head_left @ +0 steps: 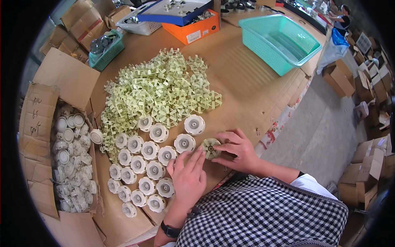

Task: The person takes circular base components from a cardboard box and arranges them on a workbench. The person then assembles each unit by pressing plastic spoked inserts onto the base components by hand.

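My right hand (238,151) pinches a round part (211,148) with a pale green spoked wheel set into its top. Thumb and fingers sit around the part's right side and top. From the left, my left hand (188,178) reaches in with index and middle fingers stretched out, their tips against the part's left edge. The left thumb stands apart from it. Just left of my hands, several white round caps (184,143) with grey ringed centres lie in loose rows on the cardboard-covered table. Behind these caps spreads a large heap of pale green spoked wheels (160,88).
On the left stands an open cardboard box (41,152) holding many whitish round parts (72,164). A turquoise plastic basket (267,51) sits at the far right. Farther back are an orange box (193,31), a blue tray (173,16) and a small green basket (108,57).
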`<state>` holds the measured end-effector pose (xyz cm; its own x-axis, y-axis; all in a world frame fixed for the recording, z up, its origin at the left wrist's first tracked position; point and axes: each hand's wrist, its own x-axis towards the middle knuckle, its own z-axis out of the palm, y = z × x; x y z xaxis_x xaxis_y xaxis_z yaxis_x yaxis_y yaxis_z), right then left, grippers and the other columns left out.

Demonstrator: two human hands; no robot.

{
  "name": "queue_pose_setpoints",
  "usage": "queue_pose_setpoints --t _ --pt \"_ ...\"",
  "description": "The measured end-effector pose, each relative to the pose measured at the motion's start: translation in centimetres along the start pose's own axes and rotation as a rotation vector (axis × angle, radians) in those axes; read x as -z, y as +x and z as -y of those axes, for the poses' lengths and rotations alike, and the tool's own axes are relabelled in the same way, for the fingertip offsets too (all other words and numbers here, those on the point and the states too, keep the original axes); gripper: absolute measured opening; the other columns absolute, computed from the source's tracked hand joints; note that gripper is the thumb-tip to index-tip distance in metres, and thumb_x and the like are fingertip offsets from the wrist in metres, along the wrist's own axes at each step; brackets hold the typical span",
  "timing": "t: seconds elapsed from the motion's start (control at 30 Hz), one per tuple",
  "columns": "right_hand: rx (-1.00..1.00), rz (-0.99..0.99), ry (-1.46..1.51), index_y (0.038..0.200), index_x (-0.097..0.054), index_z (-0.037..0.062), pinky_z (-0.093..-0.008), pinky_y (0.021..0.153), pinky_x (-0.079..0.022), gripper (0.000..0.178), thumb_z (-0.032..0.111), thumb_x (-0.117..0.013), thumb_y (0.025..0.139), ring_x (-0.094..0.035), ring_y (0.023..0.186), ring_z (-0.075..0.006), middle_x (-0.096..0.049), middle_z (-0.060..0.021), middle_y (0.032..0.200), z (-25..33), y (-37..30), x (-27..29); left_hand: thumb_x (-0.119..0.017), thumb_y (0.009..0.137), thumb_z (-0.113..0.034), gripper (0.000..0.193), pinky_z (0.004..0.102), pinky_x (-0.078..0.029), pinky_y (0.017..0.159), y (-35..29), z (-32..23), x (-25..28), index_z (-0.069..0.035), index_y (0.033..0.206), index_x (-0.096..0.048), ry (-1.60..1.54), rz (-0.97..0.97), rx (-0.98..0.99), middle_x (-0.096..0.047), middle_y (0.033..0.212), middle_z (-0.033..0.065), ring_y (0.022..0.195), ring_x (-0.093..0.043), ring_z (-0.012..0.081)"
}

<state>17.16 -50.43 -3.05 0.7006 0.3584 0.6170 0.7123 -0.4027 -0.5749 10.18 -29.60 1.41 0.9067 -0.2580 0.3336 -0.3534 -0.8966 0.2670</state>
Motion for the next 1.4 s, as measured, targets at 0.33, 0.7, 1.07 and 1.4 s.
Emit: queue_pose_setpoints --t 0.33,0.7,1.07,1.4 --pt "-0.065 0.112 0.037 0.106 -0.066 0.0113 -0.0422 0.089 -0.053 0.047 0.021 -0.091 0.068 -0.062 0.106 -0.0326 -0.065 -0.0086 0.120 0.5 0.5 0.5 -0.066 0.082 -0.011 0.039 0.0464 -0.030 0.108 0.1 -0.1 0.4 -0.008 0.120 -0.071 -0.031 -0.028 0.022 -0.066 0.133 0.0022 0.120 -0.055 0.0258" --pt "-0.125 0.120 0.069 0.105 -0.062 0.0112 -0.0420 0.091 -0.053 0.050 0.023 -0.092 0.068 -0.061 0.109 -0.0313 -0.064 -0.0093 0.119 0.3 0.1 0.5 -0.072 0.081 -0.015 0.039 0.0473 -0.031 0.108 0.3 -0.2 -0.1 -0.008 0.119 -0.071 -0.044 -0.022 0.046 -0.066 0.132 0.0029 0.121 -0.055 0.0265" --pt "-0.186 0.206 0.054 0.132 -0.058 0.0064 -0.0421 0.094 -0.051 0.077 0.023 -0.090 0.065 -0.061 0.108 -0.0348 -0.065 -0.0136 0.121 0.9 0.5 0.5 -0.072 0.086 -0.013 0.050 0.0431 -0.041 0.103 0.3 -0.4 0.5 -0.003 0.134 -0.061 -0.114 -0.091 0.075 -0.066 0.129 0.0091 0.115 -0.058 0.0269" --pt "-0.016 0.219 0.269 0.130 -0.060 0.0066 -0.0393 0.095 -0.051 0.064 0.020 -0.089 0.074 -0.060 0.111 -0.0328 -0.063 -0.0142 0.122 4.2 1.1 0.6 -0.075 0.092 -0.012 0.038 0.0283 -0.055 0.083 -1.4 -1.0 0.1 0.003 0.123 -0.061 -1.247 0.078 0.637 -0.071 0.109 0.0091 0.098 -0.068 0.0136"
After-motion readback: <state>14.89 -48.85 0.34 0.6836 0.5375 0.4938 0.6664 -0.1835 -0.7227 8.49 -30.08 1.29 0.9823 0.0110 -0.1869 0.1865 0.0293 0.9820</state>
